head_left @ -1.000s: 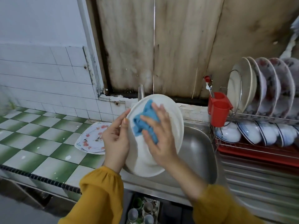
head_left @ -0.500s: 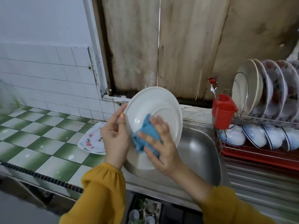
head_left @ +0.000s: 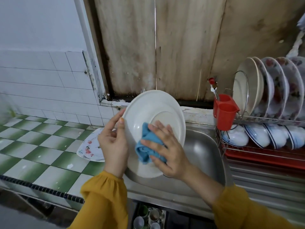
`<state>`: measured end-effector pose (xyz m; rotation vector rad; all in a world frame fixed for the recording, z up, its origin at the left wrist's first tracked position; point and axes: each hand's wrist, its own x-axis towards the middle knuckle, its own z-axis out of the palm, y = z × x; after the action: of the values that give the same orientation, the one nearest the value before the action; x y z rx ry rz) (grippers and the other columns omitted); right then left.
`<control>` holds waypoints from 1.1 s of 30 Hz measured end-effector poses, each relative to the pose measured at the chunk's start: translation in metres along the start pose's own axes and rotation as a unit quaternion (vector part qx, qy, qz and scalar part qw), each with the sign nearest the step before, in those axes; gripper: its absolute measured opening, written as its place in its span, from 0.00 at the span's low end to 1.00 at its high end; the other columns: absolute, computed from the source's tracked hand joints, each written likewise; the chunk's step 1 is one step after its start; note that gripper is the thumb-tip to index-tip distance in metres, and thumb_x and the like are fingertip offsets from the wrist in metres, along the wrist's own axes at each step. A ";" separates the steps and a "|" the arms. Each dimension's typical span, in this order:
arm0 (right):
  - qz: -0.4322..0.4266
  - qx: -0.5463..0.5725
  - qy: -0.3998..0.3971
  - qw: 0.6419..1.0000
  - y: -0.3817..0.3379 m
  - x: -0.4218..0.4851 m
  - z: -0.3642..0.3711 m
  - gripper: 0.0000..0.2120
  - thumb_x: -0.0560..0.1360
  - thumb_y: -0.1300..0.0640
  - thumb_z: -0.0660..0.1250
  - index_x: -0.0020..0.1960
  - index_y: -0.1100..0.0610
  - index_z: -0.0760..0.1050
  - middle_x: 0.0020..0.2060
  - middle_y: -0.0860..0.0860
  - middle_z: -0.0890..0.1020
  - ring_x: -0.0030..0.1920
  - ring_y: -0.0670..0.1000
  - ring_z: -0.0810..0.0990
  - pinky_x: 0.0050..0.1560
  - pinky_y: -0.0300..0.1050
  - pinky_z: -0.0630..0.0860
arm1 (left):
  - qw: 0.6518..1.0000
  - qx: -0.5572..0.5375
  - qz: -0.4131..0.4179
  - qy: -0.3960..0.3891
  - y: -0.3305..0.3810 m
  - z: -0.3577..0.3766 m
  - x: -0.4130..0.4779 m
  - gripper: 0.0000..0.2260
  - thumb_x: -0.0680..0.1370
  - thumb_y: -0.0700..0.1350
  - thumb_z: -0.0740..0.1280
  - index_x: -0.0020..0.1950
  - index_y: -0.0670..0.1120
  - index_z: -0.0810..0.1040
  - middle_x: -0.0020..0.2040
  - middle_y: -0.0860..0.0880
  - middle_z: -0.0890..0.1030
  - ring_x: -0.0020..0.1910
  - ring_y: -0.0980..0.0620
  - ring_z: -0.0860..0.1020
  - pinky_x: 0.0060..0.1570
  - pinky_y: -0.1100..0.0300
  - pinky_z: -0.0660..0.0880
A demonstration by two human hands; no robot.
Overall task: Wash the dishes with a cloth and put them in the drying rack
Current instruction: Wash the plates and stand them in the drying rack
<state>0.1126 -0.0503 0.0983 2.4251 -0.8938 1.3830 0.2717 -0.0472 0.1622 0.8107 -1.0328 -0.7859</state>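
While I watch through the head camera, the green-and-white tiled counter (head_left: 41,146) fills the view from 7 to 9 o'clock, and the steel sink (head_left: 201,154) sits just right of centre. At 3 o'clock the drying rack (head_left: 264,156) holds upright plates on its upper tier and bowls below. At centre, over the sink, the white plate (head_left: 148,109) stands tilted on edge. A floral plate (head_left: 90,149) lies on the counter at the sink's 9 o'clock, partly behind the left hand (head_left: 112,142). That hand grips the white plate's rim at its 9 o'clock, thumb on the near face. The right hand (head_left: 170,154) presses the blue cloth (head_left: 143,149) against the plate's lower half with straight, spread fingers. A red cutlery holder (head_left: 224,114) hangs at the rack's 9 o'clock end.
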 end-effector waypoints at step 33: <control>-0.051 -0.116 0.131 0.983 0.036 -0.051 0.030 0.10 0.77 0.50 0.68 0.57 0.49 0.75 0.68 0.51 0.69 0.72 0.59 0.65 0.70 0.66 0.62 | 0.994 -0.052 -0.005 0.094 -0.011 -0.017 0.035 0.11 0.82 0.38 0.61 0.58 0.49 0.80 0.49 0.56 0.84 0.51 0.54 0.81 0.49 0.63 0.78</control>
<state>0.0931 -0.0724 0.0357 2.0309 -0.8046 1.4296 0.2968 -0.0788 0.1619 0.7850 -0.8144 -0.7493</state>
